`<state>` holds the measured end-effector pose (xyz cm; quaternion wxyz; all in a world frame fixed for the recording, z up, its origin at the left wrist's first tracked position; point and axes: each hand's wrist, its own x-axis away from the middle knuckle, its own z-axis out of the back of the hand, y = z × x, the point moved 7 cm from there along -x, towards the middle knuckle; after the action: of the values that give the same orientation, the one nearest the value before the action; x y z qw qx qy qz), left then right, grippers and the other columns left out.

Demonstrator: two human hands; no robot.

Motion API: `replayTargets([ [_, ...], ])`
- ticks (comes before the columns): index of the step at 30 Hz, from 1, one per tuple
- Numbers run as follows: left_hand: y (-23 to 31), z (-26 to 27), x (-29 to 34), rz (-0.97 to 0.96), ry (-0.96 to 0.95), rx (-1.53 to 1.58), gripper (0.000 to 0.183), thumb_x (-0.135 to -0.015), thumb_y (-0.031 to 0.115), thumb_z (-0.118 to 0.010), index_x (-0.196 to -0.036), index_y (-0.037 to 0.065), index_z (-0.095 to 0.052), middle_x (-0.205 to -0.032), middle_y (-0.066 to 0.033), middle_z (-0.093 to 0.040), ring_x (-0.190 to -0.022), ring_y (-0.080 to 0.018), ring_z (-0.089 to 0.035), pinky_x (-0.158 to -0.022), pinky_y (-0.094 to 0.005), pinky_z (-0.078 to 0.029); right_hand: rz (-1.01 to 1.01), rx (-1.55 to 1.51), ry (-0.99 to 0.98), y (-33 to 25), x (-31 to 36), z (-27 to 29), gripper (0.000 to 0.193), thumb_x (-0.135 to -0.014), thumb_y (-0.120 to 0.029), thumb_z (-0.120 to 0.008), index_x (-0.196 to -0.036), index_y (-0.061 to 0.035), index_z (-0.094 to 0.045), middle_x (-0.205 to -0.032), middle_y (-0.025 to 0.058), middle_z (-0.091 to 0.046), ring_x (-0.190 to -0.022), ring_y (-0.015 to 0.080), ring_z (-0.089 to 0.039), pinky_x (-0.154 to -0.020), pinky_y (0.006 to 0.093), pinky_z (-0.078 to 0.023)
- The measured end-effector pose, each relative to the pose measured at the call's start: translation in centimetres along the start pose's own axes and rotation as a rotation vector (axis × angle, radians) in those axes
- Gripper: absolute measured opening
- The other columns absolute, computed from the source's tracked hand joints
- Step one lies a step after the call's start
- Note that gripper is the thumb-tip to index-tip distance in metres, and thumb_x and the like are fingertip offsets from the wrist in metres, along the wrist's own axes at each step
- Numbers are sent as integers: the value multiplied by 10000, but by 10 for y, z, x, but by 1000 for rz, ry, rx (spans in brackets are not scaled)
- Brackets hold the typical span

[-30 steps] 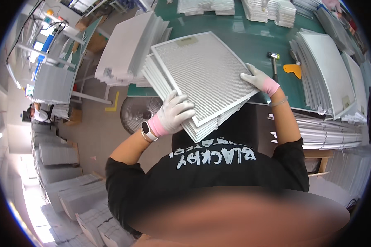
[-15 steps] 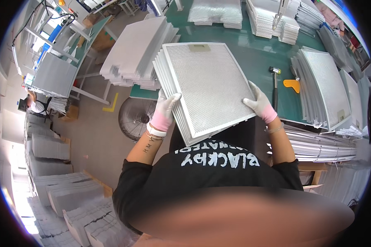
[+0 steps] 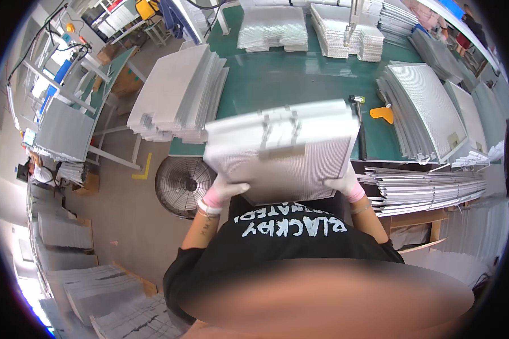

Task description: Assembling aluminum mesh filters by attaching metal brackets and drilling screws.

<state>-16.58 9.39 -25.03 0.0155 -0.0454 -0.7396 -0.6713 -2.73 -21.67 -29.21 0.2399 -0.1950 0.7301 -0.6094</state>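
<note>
Head view: a person in white gloves with pink cuffs held a panel stack (image 3: 283, 161) between both hands, in front of the dark shirt. The panels had pale frames and a fine ridged mesh face; their edges were packed together along the top, slightly blurred. Stack tilted, mesh face turned up toward the wearer, upper edges pointing away over the near side of the green table (image 3: 260, 85) — whether it touched the tabletop could not be told.

Left hand (image 3: 226, 189) at the stack's lower left corner, partly closed around it: thumb laid across the near face, the other fingers mostly hidden. Right hand (image 3: 344, 183) at the lower right side, mirrored — thumb inward on the mesh, fingers largely out of sight behind the edge. The stack thus lay directly between the two palms, touching both, with most of its bulk beyond the thumbs.

Right of the stack, on the table: a hammer (image 3: 361, 130), then an orange scraper (image 3: 382, 114) just beside a leaning row of panels (image 3: 427, 107). Left: another pile of panels (image 3: 172, 79). Below that pile, on the floor, stood a round fan (image 3: 181, 186), near the left wrist in view.
</note>
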Motion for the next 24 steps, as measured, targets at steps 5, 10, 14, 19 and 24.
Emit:
replayTargets([
  [5, -17, -11, 12, -271, 71, 109, 980, -685, 73, -838, -1493, 23, -288, -1432, -111, -453, -1332, -236, -431, -1110, -385, -354, 37, -198, 49, -46, 23, -3, 768, -675, -164, -841, -1328, 45, -496, -1221, 110, -614, -1116, 218, -599, -972, 361, -483],
  [10, -28, -26, 11, -147, 85, -180, 693, -752, 99, -815, -1357, 16, -487, -1302, -78, -576, -1201, -201, -536, -1026, -370, -434, 83, 10, 202, -37, 28, 10, 801, -680, -79, -743, -1398, 39, -410, -1235, 95, -573, -1183, 219, -546, -1028, 368, -431],
  [14, -22, -23, 1, -171, 64, -417, 751, -696, 160, -850, -1332, 4, -482, -1270, -138, -556, -1160, -268, -554, -1030, -376, -421, 430, 346, 381, -126, 34, -6, 832, -630, -109, -721, -1389, 24, -406, -1341, 174, -482, -1260, 261, -470, -1079, 406, -374],
  [19, 21, -60, 2, -602, 33, -682, 1057, -699, 218, -879, -1451, -5, -171, -1293, -182, -466, -1232, -280, -502, -1053, -391, -403, 555, 1394, -278, -248, 41, -83, 987, -500, -246, -865, -1349, 21, -440, -1316, 287, -477, -1223, 456, -468, -1029, 516, -379],
  [24, 105, -134, -27, -664, -248, -635, 969, -677, 186, -871, -1422, -20, -286, -1296, -184, -481, -1233, -299, -508, -1043, -396, -406, 274, 1308, -16, -238, 95, -36, 819, -606, -205, -842, -1309, -12, -469, -1127, 200, -595, -997, 375, -603, -882, 438, -495],
])
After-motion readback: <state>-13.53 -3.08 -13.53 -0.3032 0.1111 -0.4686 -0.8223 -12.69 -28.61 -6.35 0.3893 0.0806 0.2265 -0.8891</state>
